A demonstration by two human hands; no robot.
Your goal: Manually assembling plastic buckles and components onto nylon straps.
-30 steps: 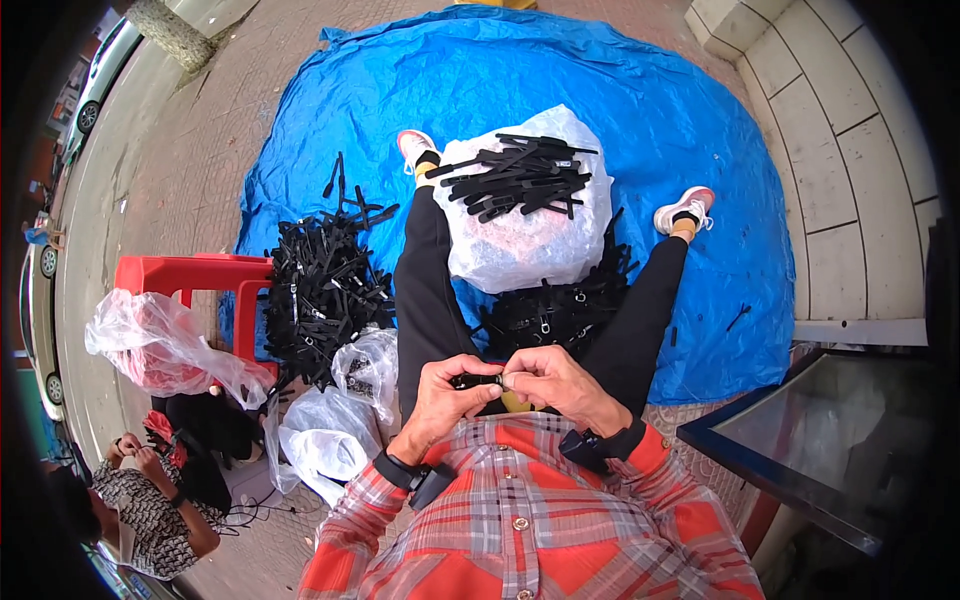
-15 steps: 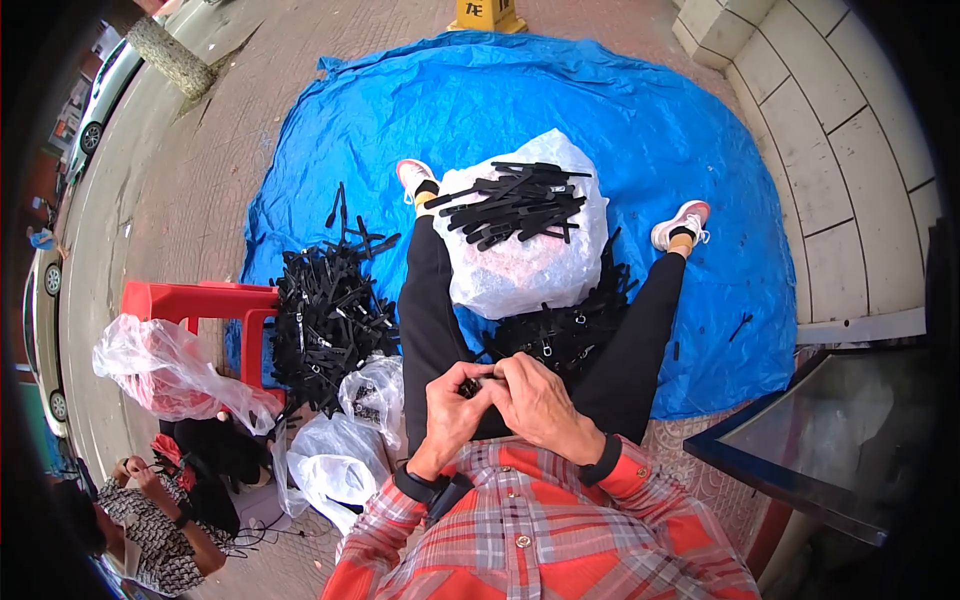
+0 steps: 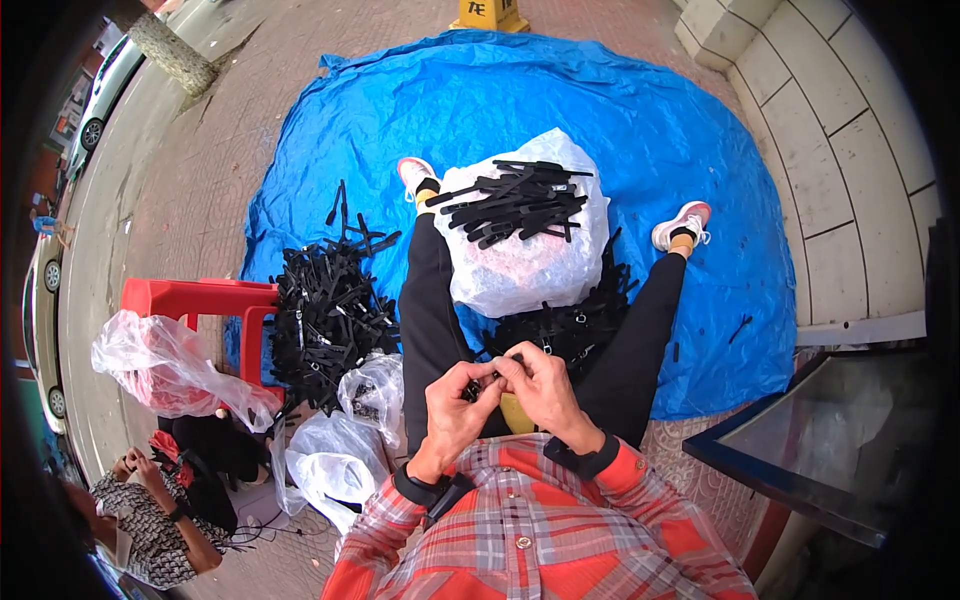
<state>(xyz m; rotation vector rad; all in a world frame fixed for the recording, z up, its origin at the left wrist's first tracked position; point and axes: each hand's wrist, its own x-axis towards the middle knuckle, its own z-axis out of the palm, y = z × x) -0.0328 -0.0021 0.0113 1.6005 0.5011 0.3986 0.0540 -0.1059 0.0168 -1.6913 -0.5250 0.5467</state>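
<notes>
At far left, a co-worker (image 3: pixel 155 505) is sitting beside a red plastic stool (image 3: pixel 200 293), hands together. Next, a heap of black straps (image 3: pixel 335 320) is spreading over a blue tarp (image 3: pixel 400 110), above clear plastic bags (image 3: pixel 335 450). At center, the left hand (image 3: pixel 455 410) is curling around a small dark piece (image 3: pixel 471 389), thumb and forefinger close together. The piece is sitting inside that curl, largely hidden, touching the fingers. More black straps (image 3: pixel 515 200) are lying atop a white plastic-wrapped bundle (image 3: pixel 525 275) between the legs. The right hand (image 3: pixel 543 395) is pinching narrowly, its fingertips meeting the left's at the piece. At far right, a dark-framed glass panel (image 3: pixel 800 435) is standing near the tarp.
</notes>
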